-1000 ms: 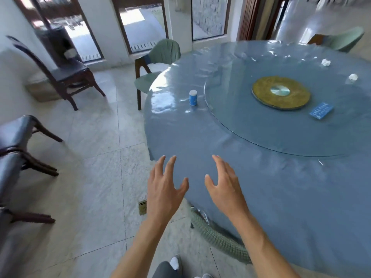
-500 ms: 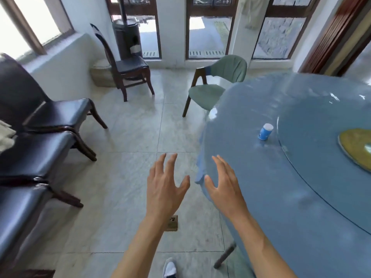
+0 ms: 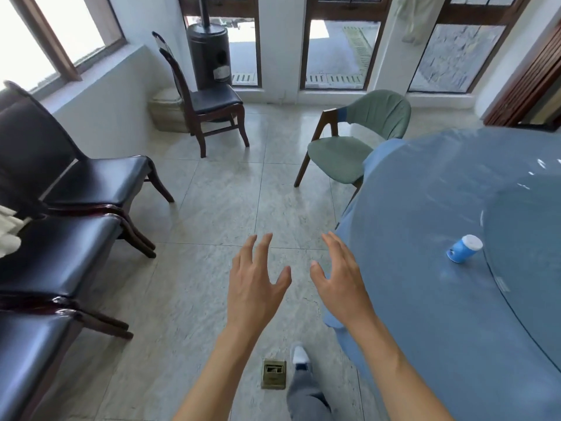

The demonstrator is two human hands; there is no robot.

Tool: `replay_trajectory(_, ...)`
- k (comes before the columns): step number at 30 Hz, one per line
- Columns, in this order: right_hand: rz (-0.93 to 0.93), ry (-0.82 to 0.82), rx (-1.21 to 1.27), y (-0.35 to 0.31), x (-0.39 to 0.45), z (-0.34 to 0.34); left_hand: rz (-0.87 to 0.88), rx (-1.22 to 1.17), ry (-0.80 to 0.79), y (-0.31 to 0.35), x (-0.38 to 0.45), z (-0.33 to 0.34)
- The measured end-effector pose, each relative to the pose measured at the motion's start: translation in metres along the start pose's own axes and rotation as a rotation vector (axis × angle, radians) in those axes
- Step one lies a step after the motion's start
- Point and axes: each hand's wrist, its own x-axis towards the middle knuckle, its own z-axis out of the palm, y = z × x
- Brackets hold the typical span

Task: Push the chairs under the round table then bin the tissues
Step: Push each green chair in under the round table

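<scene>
Both hands empty, green chair ahead — not yet tucked in.

The left hand (image 3: 258, 287) and right hand (image 3: 341, 284) hover with fingers spread, holding nothing. The green chair (image 3: 355, 144) stands ahead and to the right at the worktop (image 3: 425, 299) edge, seat only partly under — the right hand is nearer. No tissues are in view.
</scene>
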Motion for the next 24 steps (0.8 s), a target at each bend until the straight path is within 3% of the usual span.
replay_trajectory(15,0.011,-0.033,0.031,0.054,0.329,0.003,-0.019,0.023,-0.041,0.015,0.319,0.087)
replay_trajectory(24,-0.009,-0.007,0.035,0.059,0.472,0.006,0.021,0.043,-0.041,0.02,0.464,0.115)
